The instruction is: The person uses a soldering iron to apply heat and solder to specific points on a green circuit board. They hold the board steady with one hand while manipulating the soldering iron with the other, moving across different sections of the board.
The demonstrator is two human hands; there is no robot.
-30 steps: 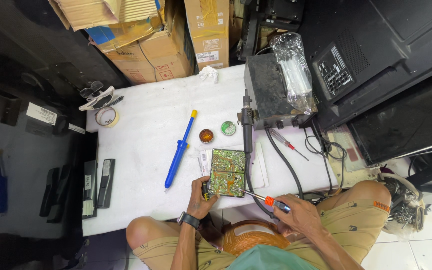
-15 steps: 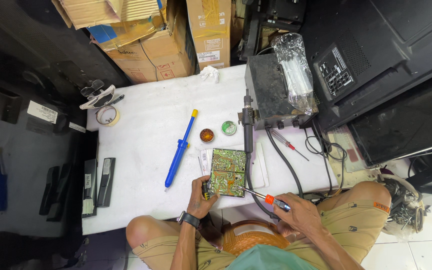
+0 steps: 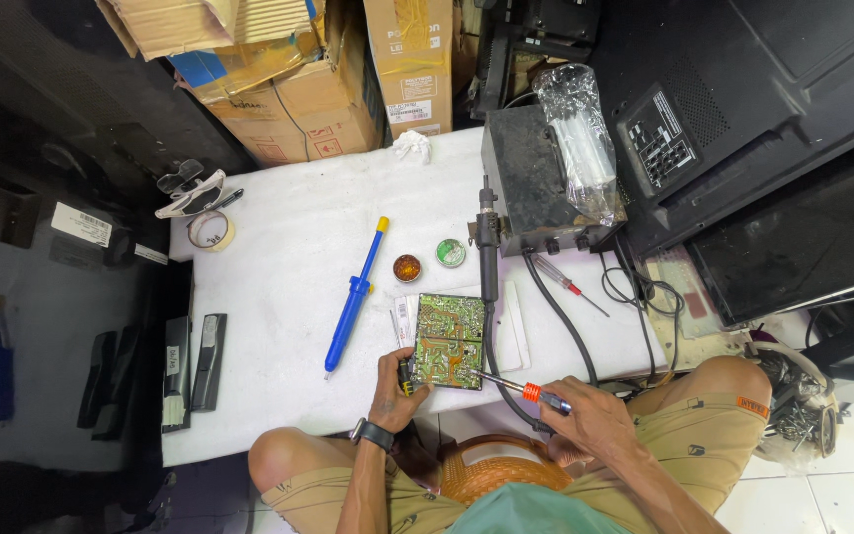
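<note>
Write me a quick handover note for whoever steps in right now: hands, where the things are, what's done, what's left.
Left hand: grip on the lower left corner of the green circuit board, which lies on the white table.
Right hand: holds the orange-handled tool, tip at the board's lower right edge.
Nearby: blue suction pump, two small tins, grey station.
Done: board steadied, tool at it.
Left: cannot tell how far the work on the board is.

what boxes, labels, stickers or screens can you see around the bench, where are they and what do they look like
Cardboard boxes: stacked behind the table's far edge, brown, with white labels.
Tall carton: right of that stack, brown, yellow tape, white label.
White label: on dark gear left of the table, rectangular, black print.
Panel sticker: on the black flat-screen back at right, dark with white markings.
Plastic bag: clear, on the grey box.
</note>
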